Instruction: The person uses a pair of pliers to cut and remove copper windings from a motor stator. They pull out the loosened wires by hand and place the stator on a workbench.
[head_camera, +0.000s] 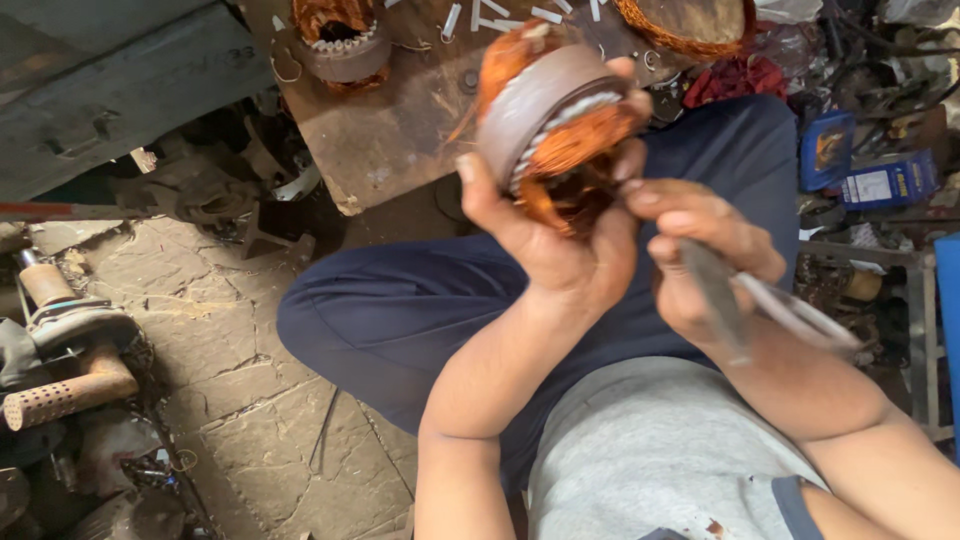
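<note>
My left hand (545, 235) grips a round motor stator (545, 115) with copper wire windings spilling out of its open end. It is held up in front of me, above my lap. My right hand (700, 245) sits just to the right of the stator and holds a metal tool with two blurred handles (770, 305), its tip near the copper winding. I sit cross-legged in dark blue trousers (400, 310) and a grey shirt.
A worn wooden board (390, 130) lies ahead with another wound stator (340, 40), a third coil (690, 25) and several small white sleeves. Blue boxes (870, 175) and scrap clutter the right. Rusty motor parts (70, 350) lie at left on the stone floor.
</note>
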